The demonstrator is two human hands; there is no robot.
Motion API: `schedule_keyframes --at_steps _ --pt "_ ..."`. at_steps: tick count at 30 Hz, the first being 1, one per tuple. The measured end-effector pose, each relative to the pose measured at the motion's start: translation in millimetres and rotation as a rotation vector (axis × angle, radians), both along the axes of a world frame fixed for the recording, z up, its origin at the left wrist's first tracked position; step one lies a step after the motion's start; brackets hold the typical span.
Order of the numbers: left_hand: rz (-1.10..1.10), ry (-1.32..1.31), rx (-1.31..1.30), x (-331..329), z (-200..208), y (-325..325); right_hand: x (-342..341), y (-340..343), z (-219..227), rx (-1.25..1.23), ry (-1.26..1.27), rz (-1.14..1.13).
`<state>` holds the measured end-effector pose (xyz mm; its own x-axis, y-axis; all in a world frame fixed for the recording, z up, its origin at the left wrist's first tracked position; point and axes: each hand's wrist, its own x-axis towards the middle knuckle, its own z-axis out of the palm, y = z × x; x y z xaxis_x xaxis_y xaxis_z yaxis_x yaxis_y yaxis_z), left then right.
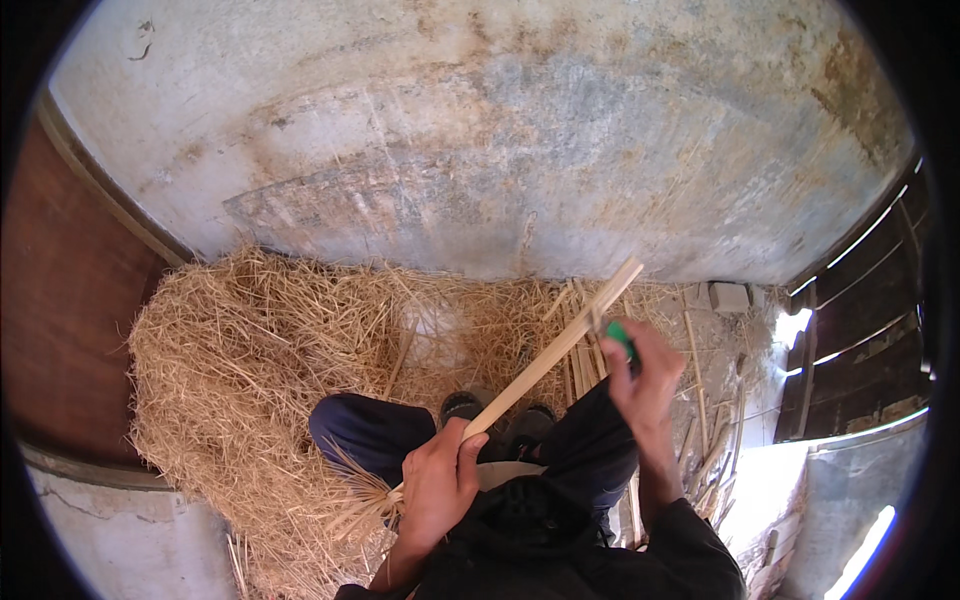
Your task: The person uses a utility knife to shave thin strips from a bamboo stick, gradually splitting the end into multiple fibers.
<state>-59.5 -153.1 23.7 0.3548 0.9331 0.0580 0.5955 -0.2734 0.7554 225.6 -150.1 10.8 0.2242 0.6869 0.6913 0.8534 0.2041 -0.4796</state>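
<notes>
Left hand [440, 480], just past 6 o'clock, has fingers and thumb clamped on a long pale wood strip [545, 362]. The strip starts at that fist and slants up to its far end, nearly 3 o'clock. Right hand [648, 378], around 4 o'clock, is curled tight on a green-handled tool [619, 338] right at the strip's upper part. Its fingers block most of the tool and the working end is a blur, so I honestly can't say what kind it is.

Tight spot, btw. Big heap of straw [240, 370] from 8 to 10, with a frayed fibre bunch [355, 490] by the left wrist. Bent legs in dark trousers [365, 430] crowd in below, and the strip passes above the shoes [460, 405]. Stained wall [600, 150] at 12, brown panel [85, 300] at 9, grey block [729, 297] at 3, dark boards [865, 340] beyond it.
</notes>
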Motion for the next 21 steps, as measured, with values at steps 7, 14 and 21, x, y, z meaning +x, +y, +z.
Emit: schedule_keyframes --at_steps 7,14,21 --pt "0.035 -0.04 0.005 -12 -15 -2 32 27 -14 0.079 -0.008 -0.138" --pt "0.134 -0.091 -0.066 -41 -27 2 83 29 2 -0.175 0.148 -0.333" --pt "0.122 -0.271 -0.056 -16 -27 13 -3 7 -23 -0.121 0.119 0.172"
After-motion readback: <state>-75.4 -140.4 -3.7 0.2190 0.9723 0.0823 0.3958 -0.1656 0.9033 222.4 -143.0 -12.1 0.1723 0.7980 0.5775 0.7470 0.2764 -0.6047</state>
